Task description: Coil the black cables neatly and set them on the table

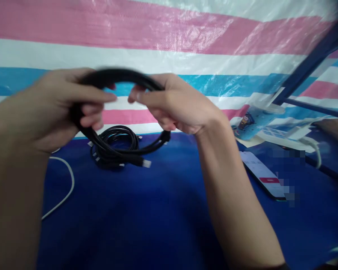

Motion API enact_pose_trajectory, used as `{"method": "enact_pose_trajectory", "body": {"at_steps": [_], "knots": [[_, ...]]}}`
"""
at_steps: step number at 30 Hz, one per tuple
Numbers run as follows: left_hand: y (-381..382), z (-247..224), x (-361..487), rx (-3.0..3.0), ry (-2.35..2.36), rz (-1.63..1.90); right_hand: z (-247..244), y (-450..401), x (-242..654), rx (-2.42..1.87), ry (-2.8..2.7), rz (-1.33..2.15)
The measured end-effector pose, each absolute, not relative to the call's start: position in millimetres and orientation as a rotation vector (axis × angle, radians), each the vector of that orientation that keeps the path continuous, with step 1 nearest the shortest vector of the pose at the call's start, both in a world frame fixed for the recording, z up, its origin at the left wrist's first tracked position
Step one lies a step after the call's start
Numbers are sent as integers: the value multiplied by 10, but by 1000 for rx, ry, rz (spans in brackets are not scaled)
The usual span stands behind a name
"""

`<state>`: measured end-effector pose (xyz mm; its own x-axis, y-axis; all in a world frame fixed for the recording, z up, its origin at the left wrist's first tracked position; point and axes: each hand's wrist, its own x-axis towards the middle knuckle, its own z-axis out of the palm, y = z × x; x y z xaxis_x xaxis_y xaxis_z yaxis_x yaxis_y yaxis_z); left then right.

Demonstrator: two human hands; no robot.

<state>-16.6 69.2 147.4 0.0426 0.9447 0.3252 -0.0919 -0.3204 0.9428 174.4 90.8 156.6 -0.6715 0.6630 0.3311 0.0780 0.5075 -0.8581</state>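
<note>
A black cable [124, 75], wound into a loop, is held up in the air between both hands. My left hand [76, 101] grips the loop's left side, thumb pointing right. On its upper right side my right hand [163, 99] has its fingers closed round the cable. One plug [146, 163] with a pale metal tip hangs at the bottom of the loop; another dark end shows below my right hand. Behind and below the held loop, coiled black cables [115, 138] lie on the blue table [146, 217], their light tips sticking out.
A white cord [70, 176] curves over the table at the left. To the right lie a phone [263, 174] with its screen lit, a blue printed packet [249, 120] and a white plastic item [290, 138]. Striped sheeting hangs behind, and a person's arm [334, 129] shows at the right edge.
</note>
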Motion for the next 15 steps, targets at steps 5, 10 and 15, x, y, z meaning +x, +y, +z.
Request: {"method": "enact_pose_trajectory", "body": {"at_steps": [5, 10, 15], "knots": [[621, 1477, -4, 1699, 991, 1302, 1628, 840, 1781, -755, -2249, 860], [604, 1543, 13, 1243, 942, 1633, 1556, 1008, 1810, -401, -1902, 1100], [756, 1415, 49, 878, 804, 1837, 1506, 1006, 1671, -73, -1595, 1627]]}}
